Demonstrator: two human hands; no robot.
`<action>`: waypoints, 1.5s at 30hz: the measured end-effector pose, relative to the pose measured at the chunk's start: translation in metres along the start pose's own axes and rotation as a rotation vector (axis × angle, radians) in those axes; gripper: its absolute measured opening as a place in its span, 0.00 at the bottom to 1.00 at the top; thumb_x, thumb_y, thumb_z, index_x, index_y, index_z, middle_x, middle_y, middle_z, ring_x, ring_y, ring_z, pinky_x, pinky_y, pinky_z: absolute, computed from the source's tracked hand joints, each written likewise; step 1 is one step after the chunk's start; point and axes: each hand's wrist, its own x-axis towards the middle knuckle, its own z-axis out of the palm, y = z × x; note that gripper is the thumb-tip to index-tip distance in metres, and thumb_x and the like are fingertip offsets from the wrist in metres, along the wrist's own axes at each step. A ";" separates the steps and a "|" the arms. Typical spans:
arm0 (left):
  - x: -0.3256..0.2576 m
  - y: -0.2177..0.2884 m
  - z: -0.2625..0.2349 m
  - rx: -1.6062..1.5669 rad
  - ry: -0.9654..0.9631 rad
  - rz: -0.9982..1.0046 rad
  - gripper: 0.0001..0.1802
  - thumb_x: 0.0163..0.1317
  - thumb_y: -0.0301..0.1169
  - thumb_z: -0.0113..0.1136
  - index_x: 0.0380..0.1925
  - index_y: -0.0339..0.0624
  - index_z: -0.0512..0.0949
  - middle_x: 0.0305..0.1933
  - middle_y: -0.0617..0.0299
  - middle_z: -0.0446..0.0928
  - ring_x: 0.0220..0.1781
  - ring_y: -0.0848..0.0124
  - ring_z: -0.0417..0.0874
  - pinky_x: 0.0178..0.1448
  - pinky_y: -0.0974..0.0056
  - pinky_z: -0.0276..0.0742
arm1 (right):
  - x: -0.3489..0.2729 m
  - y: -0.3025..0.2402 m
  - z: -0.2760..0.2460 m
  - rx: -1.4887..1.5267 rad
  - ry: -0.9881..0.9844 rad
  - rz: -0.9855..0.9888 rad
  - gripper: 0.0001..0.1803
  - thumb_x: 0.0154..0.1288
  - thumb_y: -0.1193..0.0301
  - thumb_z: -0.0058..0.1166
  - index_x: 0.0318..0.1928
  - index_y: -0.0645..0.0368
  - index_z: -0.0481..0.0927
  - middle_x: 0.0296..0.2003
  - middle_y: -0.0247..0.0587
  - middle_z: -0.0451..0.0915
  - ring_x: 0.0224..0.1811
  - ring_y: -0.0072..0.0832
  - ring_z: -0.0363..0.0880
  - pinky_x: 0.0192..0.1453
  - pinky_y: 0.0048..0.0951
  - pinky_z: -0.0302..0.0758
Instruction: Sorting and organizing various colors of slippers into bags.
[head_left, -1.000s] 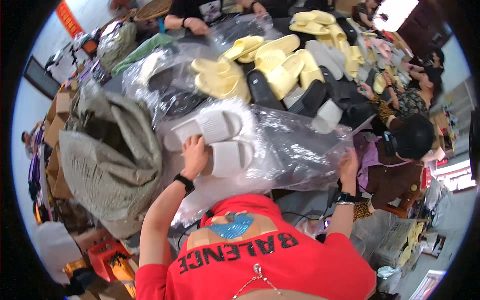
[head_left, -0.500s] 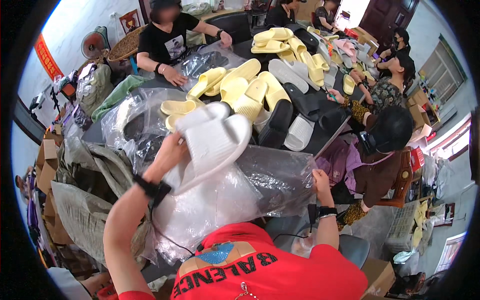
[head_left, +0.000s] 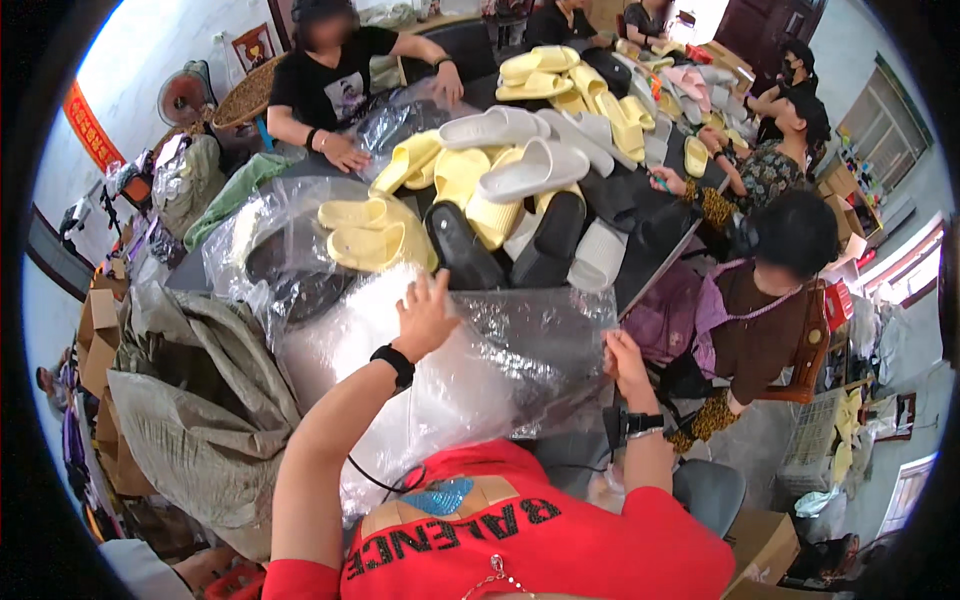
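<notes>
My left hand (head_left: pixel 426 316) is empty, its fingers apart, over the near edge of the table beside a black slipper (head_left: pixel 466 250). Under it spreads a pile of clear plastic bags (head_left: pixel 385 400). Farther right, my right hand (head_left: pixel 626 362) pinches the corner of a clear plastic bag (head_left: pixel 530 340), which lies stretched flat toward the left. A light grey slipper (head_left: pixel 535 172) rests on top of the slipper heap, and another light grey slipper (head_left: pixel 493 128) lies just behind it. Yellow slippers (head_left: pixel 375 240) sit left of the black one.
A bulging grey-green sack (head_left: pixel 190 410) stands at my left. Across the table a person in black (head_left: pixel 335 85) handles plastic bags. Close on my right sits a person in brown (head_left: pixel 765 320); other people work farther along. More slippers (head_left: pixel 625 125) cover the table's far side.
My left hand has let go of the pair of light grey slippers, which now lie on the heap, and has come back toward the bags. My right hand has kept its hold on the bag corner.
</notes>
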 end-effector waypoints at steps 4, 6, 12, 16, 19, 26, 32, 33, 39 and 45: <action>-0.014 -0.034 0.027 -0.164 0.019 -0.234 0.51 0.49 0.40 0.64 0.67 0.54 0.42 0.64 0.43 0.53 0.62 0.46 0.60 0.57 0.40 0.60 | 0.002 -0.010 0.002 0.080 -0.075 -0.113 0.08 0.68 0.64 0.45 0.40 0.54 0.73 0.25 0.25 0.70 0.24 0.13 0.68 0.26 0.16 0.65; -0.020 -0.040 0.024 -0.248 -0.019 -0.227 0.52 0.48 0.39 0.65 0.67 0.53 0.40 0.65 0.43 0.51 0.61 0.45 0.61 0.57 0.42 0.61 | 0.000 -0.018 0.009 0.078 -0.062 -0.132 0.08 0.68 0.64 0.45 0.40 0.53 0.72 0.28 0.27 0.73 0.26 0.13 0.69 0.28 0.15 0.66; -0.016 -0.073 0.020 -0.571 0.139 -0.257 0.16 0.47 0.29 0.61 0.40 0.41 0.79 0.29 0.53 0.79 0.35 0.62 0.80 0.41 0.63 0.73 | 0.000 -0.043 0.026 0.041 -0.136 -0.184 0.07 0.68 0.64 0.45 0.38 0.53 0.72 0.36 0.32 0.77 0.27 0.15 0.72 0.30 0.18 0.69; -0.040 -0.112 -0.042 -0.925 0.111 -0.160 0.10 0.50 0.24 0.59 0.35 0.38 0.79 0.28 0.64 0.77 0.31 0.78 0.73 0.38 0.72 0.69 | 0.011 -0.046 0.043 -0.168 -0.074 -0.173 0.08 0.67 0.65 0.47 0.38 0.56 0.72 0.20 0.27 0.70 0.17 0.14 0.65 0.21 0.17 0.63; -0.054 -0.133 -0.093 -1.083 0.133 -0.145 0.07 0.50 0.22 0.58 0.32 0.36 0.78 0.27 0.66 0.76 0.30 0.80 0.72 0.36 0.74 0.67 | 0.016 -0.046 0.079 -0.127 -0.091 -0.102 0.09 0.65 0.63 0.49 0.37 0.56 0.71 0.18 0.25 0.66 0.15 0.14 0.60 0.17 0.17 0.58; -0.095 -0.210 -0.093 -1.282 0.425 -0.505 0.26 0.58 0.34 0.56 0.55 0.42 0.62 0.29 0.68 0.70 0.30 0.77 0.70 0.30 0.71 0.64 | 0.041 -0.004 0.185 -0.157 -0.315 0.018 0.10 0.65 0.63 0.49 0.35 0.56 0.70 0.16 0.24 0.64 0.13 0.13 0.57 0.16 0.17 0.55; -0.159 -0.191 -0.046 -1.457 0.511 -0.711 0.48 0.56 0.40 0.60 0.66 0.47 0.37 0.44 0.58 0.69 0.39 0.70 0.72 0.41 0.64 0.68 | 0.067 0.047 0.216 -0.409 -0.156 -0.124 0.12 0.64 0.65 0.49 0.37 0.62 0.73 0.23 0.31 0.71 0.22 0.18 0.65 0.26 0.22 0.64; -0.179 -0.191 -0.035 -1.343 0.433 -0.639 0.51 0.58 0.44 0.58 0.66 0.43 0.32 0.56 0.49 0.63 0.47 0.64 0.71 0.47 0.60 0.69 | 0.065 0.046 0.219 -0.451 -0.153 -0.155 0.12 0.64 0.65 0.50 0.37 0.62 0.73 0.24 0.32 0.72 0.23 0.18 0.66 0.27 0.23 0.65; -0.224 -0.182 -0.005 -0.988 0.388 -0.706 0.49 0.47 0.20 0.54 0.67 0.49 0.39 0.43 0.51 0.72 0.42 0.63 0.74 0.45 0.63 0.71 | 0.069 0.041 0.226 -0.524 -0.279 -0.190 0.15 0.63 0.65 0.49 0.46 0.61 0.71 0.34 0.36 0.76 0.30 0.20 0.71 0.32 0.23 0.68; -0.247 -0.189 -0.027 -0.802 0.354 -0.680 0.46 0.50 0.22 0.52 0.67 0.50 0.41 0.50 0.45 0.68 0.46 0.58 0.74 0.47 0.59 0.71 | 0.025 0.032 0.213 -0.459 -0.569 -0.030 0.28 0.62 0.68 0.49 0.59 0.57 0.54 0.41 0.40 0.74 0.34 0.24 0.74 0.35 0.24 0.70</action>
